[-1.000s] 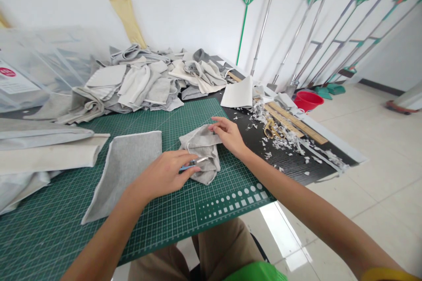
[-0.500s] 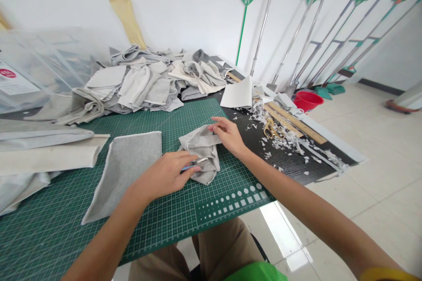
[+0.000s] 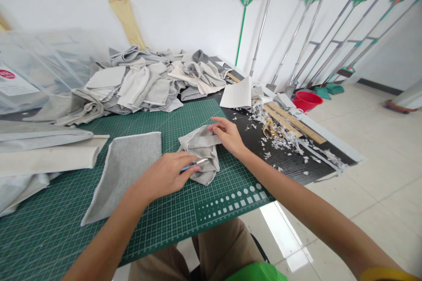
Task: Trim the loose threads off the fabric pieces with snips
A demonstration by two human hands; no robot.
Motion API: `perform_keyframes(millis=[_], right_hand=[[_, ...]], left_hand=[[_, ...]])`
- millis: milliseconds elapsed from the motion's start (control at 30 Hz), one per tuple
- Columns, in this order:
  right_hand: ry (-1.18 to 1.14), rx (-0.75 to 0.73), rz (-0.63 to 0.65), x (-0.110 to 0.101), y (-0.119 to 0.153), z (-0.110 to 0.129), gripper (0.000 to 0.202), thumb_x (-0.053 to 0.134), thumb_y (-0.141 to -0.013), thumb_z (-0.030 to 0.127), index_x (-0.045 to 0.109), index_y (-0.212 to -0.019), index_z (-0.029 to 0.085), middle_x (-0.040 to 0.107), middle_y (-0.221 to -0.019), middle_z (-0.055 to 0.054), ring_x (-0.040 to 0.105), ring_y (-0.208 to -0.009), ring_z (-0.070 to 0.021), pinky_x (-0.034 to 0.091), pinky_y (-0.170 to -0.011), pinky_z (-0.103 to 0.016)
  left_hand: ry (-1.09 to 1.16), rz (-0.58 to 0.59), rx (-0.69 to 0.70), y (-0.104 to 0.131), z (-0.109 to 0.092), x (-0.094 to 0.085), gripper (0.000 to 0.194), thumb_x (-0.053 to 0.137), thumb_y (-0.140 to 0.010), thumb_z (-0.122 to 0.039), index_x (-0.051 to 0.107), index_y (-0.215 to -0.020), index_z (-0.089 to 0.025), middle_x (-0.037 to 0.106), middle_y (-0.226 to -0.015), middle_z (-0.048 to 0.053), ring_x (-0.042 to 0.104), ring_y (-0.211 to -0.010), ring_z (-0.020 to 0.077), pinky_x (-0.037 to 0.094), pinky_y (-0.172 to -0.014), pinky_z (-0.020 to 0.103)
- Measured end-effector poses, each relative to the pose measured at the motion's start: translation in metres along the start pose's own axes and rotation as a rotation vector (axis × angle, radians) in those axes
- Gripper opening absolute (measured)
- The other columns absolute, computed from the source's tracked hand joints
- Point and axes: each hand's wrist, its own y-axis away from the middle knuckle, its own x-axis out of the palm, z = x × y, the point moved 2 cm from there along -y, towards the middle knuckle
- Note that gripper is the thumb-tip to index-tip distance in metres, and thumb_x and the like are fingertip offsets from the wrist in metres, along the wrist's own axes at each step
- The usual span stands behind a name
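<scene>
My left hand [image 3: 169,172] is closed around thread snips [image 3: 197,163] with a blue handle, their metal blades pointing right over a crumpled grey cloth [image 3: 200,141]. The fingers and thumb of my right hand [image 3: 228,135] pinch the upper right part of that cloth. Its lower part rests on a green cutting mat [image 3: 171,221]. Left of my left hand, a flat grey cloth piece [image 3: 132,160] with white edging lies on the mat, partly under my forearm.
A heap of grey and cream cloths [image 3: 141,81] fills the back, beside a clear plastic bin [image 3: 42,70]. Folded fabric [image 3: 49,153] lies at left. On the right are fabric scraps [image 3: 290,142], gold-handled scissors [image 3: 269,128] and wooden rulers [image 3: 296,123]. A red bucket [image 3: 307,101] stands beyond.
Almost nothing differs. Both hands, the snips and the cloth hold their places; the view has shifted very slightly.
</scene>
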Motion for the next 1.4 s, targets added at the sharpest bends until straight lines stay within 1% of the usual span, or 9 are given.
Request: perform_keyframes(millis=[133, 333, 600, 767, 1000, 1067, 1233, 1400], right_hand=[[-0.011, 0.004, 0.004, 0.0002, 0.0002, 0.0016, 0.031, 0.056, -0.081, 0.02, 0.06, -0.112, 0.017, 0.073, -0.087, -0.005, 0.068, -0.082, -0.0159, 0.053, -0.08, -0.034], [-0.017, 0.003, 0.007, 0.0, 0.0003, 0.0022, 0.031, 0.056, -0.08, 0.02, 0.06, -0.111, 0.018, 0.073, -0.087, -0.004, 0.068, -0.082, -0.0155, 0.053, -0.081, -0.034], [-0.009, -0.006, 0.006, -0.0005, 0.0, 0.0015, 0.032, 0.056, -0.081, 0.021, 0.061, -0.112, 0.018, 0.073, -0.088, -0.005, 0.067, -0.082, -0.0164, 0.052, -0.08, -0.034], [-0.016, -0.01, 0.008, -0.0004, -0.0001, 0.001, 0.032, 0.057, -0.08, 0.021, 0.061, -0.112, 0.018, 0.073, -0.087, -0.005, 0.068, -0.081, -0.0163, 0.052, -0.081, -0.035], [-0.011, -0.005, 0.004, -0.0001, -0.0001, 0.0005, 0.031, 0.055, -0.081, 0.019, 0.06, -0.112, 0.018, 0.073, -0.088, -0.005, 0.068, -0.083, -0.0164, 0.053, -0.08, -0.034], [-0.016, -0.007, 0.005, -0.0001, -0.0001, 0.0005, 0.031, 0.056, -0.081, 0.02, 0.06, -0.112, 0.018, 0.073, -0.088, -0.005, 0.068, -0.083, -0.0164, 0.053, -0.081, -0.034], [-0.022, -0.01, 0.003, -0.0002, -0.0006, -0.0009, 0.032, 0.056, -0.08, 0.02, 0.06, -0.112, 0.017, 0.073, -0.086, -0.005, 0.068, -0.081, -0.0169, 0.053, -0.08, -0.035], [-0.018, -0.008, 0.001, -0.0002, -0.001, -0.0024, 0.032, 0.055, -0.081, 0.019, 0.06, -0.112, 0.018, 0.073, -0.088, -0.005, 0.068, -0.083, -0.0168, 0.053, -0.08, -0.034]], left_hand=[[0.019, -0.005, 0.009, 0.0005, -0.0006, -0.0007, 0.021, 0.047, -0.097, -0.026, 0.064, -0.107, -0.019, 0.07, -0.099, 0.004, 0.065, -0.088, 0.0182, 0.051, -0.08, 0.034], [0.015, -0.001, -0.004, 0.0002, -0.0024, -0.0021, 0.024, 0.053, -0.094, -0.03, 0.063, -0.112, -0.018, 0.07, -0.096, 0.006, 0.065, -0.087, 0.0196, 0.053, -0.077, 0.034], [-0.009, -0.042, 0.022, 0.0014, -0.0011, -0.001, 0.019, 0.049, -0.096, -0.027, 0.065, -0.105, -0.019, 0.071, -0.099, 0.005, 0.067, -0.089, 0.0192, 0.053, -0.079, 0.033], [-0.014, -0.012, -0.013, 0.0007, -0.0027, -0.0021, 0.024, 0.055, -0.094, -0.031, 0.062, -0.113, -0.018, 0.071, -0.1, 0.006, 0.066, -0.091, 0.0203, 0.053, -0.079, 0.033], [0.001, -0.017, 0.012, 0.0015, -0.0016, -0.0009, 0.02, 0.048, -0.097, -0.027, 0.063, -0.107, -0.019, 0.071, -0.101, 0.004, 0.065, -0.09, 0.0186, 0.051, -0.081, 0.033], [0.006, -0.017, 0.01, 0.0014, -0.0024, -0.0016, 0.02, 0.049, -0.097, -0.028, 0.063, -0.108, -0.018, 0.07, -0.1, 0.004, 0.065, -0.091, 0.0188, 0.051, -0.081, 0.033], [0.004, 0.029, -0.017, 0.0008, -0.0011, -0.0003, 0.024, 0.053, -0.095, -0.031, 0.061, -0.114, -0.019, 0.07, -0.101, 0.004, 0.064, -0.091, 0.0195, 0.051, -0.08, 0.033], [0.001, -0.004, -0.003, 0.0004, 0.0003, -0.0004, 0.02, 0.048, -0.097, -0.027, 0.062, -0.109, -0.019, 0.07, -0.102, 0.003, 0.065, -0.092, 0.0178, 0.05, -0.082, 0.032]])
